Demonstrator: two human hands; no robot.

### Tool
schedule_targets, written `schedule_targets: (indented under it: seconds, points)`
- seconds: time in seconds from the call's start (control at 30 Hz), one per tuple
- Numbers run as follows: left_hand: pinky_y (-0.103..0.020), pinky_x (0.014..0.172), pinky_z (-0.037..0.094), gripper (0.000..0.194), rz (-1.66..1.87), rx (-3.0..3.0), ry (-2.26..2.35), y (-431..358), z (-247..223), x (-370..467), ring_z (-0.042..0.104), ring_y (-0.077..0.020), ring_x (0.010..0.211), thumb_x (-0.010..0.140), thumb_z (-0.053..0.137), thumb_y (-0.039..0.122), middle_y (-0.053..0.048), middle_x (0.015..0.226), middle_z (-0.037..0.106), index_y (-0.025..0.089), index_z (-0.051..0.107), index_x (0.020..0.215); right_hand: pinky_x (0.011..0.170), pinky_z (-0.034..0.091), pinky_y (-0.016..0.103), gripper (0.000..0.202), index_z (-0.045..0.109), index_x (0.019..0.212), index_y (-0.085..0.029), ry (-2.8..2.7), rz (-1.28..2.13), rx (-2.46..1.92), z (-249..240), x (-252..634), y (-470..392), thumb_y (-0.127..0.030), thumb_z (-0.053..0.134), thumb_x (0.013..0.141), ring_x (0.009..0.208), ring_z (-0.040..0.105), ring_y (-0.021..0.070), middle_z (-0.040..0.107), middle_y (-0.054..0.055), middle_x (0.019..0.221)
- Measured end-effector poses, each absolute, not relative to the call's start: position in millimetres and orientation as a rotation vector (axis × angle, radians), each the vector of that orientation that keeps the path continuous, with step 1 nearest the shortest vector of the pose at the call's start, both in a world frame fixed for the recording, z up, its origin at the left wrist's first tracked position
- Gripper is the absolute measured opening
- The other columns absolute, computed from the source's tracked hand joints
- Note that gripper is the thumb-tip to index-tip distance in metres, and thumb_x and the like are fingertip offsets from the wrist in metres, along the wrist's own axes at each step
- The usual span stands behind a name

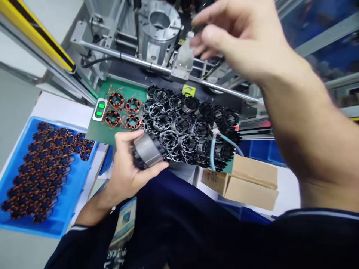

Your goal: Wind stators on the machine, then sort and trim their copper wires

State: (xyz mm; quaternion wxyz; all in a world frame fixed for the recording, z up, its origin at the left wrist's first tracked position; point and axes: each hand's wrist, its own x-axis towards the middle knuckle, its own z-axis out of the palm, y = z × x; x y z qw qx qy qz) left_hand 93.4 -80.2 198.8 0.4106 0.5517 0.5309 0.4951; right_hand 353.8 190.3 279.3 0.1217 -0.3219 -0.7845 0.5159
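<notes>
My left hand [125, 170] grips a bare motor stator core [149, 149], a grey laminated ring with black ends, thumb and fingers around its sides. It is tilted just in front of a stack of similar black-ended stator cores [183, 125] on a green mat [97, 138]. My right hand [238, 41] is raised over the machine, fingers loosely bent and apart, with nothing visible in it. Its fingertips are close to a pale metal bracket [183, 59] on the rail; whether they touch it I cannot tell. Left of the bracket stands a round metal fixture [159, 28] with a central hole.
Several copper-wound stators [133, 105] lie beside a switch box with green buttons [100, 109]. Blue-handled cutters [213, 147] rest on the stacked cores. A blue tray [63, 220] of wound stators is at left, a cardboard box [252, 186] at right. A rail [134, 61] crosses the machine front.
</notes>
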Motion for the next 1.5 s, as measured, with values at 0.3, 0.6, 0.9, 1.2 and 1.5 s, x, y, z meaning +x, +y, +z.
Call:
schedule_targets:
  seconds: [0.3,0.6,0.9,1.2,1.5]
  points:
    - [-0.034,0.092,0.056,0.058,1.199,1.301,1.229,-66.9,216.3,109.6,0.076,-0.0234,0.106,0.096,0.104,0.04,-0.003,0.122,0.073,0.027,0.064,0.137,0.082,0.066,0.027,0.068,0.07,0.168,-0.033,-2.014,1.956,-0.783,266.6,347.6,41.8,-0.054,0.093,0.107,0.101,0.081,0.0175,0.088,0.003,0.125]
    - [-0.031,0.08,0.058,0.069,1.307,1.329,1.255,-85.0,220.8,109.7,0.082,-0.0231,0.097,0.083,0.114,0.041,-0.002,0.113,0.081,0.024,0.068,0.131,0.092,0.07,0.029,0.07,0.07,0.166,-0.029,-1.882,2.029,-0.842,272.5,343.7,13.1,-0.053,0.096,0.105,0.11,0.084,0.0208,0.086,0.006,0.129]
    - [-0.024,0.066,0.055,0.092,1.307,1.747,1.342,-76.3,164.4,81.0,0.074,-0.0111,0.067,0.095,0.107,0.046,0.009,0.09,0.075,0.026,0.053,0.167,0.1,0.075,0.046,0.071,0.083,0.14,-0.028,-1.962,1.635,-1.126,282.9,333.7,32.5,-0.065,0.11,0.085,0.118,0.084,0.0301,0.086,0.008,0.136]
    - [-0.029,0.062,0.032,0.042,1.919,1.238,1.962,-14.1,25.5,-6.9,0.042,-0.0139,0.057,0.11,0.064,0.044,0.012,0.069,0.04,0.012,0.057,0.137,0.129,0.062,0.065,0.09,0.075,0.151,-0.028,-2.19,0.455,-1.408,274.0,323.4,255.5,-0.075,0.106,0.081,0.143,0.072,0.0428,0.083,0.015,0.153]
    - [-0.026,0.061,0.033,0.029,1.911,1.308,2.155,-8.4,-11.0,-1.1,0.043,-0.0106,0.049,0.108,0.078,0.037,0.013,0.062,0.045,0.015,0.066,0.123,0.128,0.065,0.071,0.093,0.084,0.153,-0.021,-2.548,0.106,-1.49,268.1,288.8,333.0,-0.076,0.098,0.079,0.138,0.078,0.0509,0.089,0.017,0.141]
